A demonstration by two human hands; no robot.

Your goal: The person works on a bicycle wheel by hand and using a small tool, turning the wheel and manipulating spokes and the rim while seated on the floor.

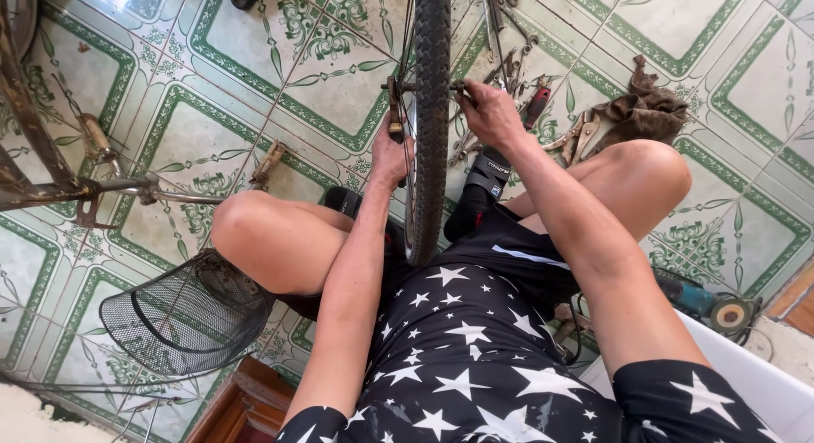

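Left hand [388, 155] gripping wrench [394, 112] at axle [415, 87]; right hand [492, 112] pinching opposite axle end. Holding wheel [428, 121] steady between knees, countering both sides evenly seems best.

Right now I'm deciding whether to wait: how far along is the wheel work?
The bicycle wheel stands upright between the knees. In hand: the left hand and right hand are at either end of the axle. Left: tools are spread on the floor.
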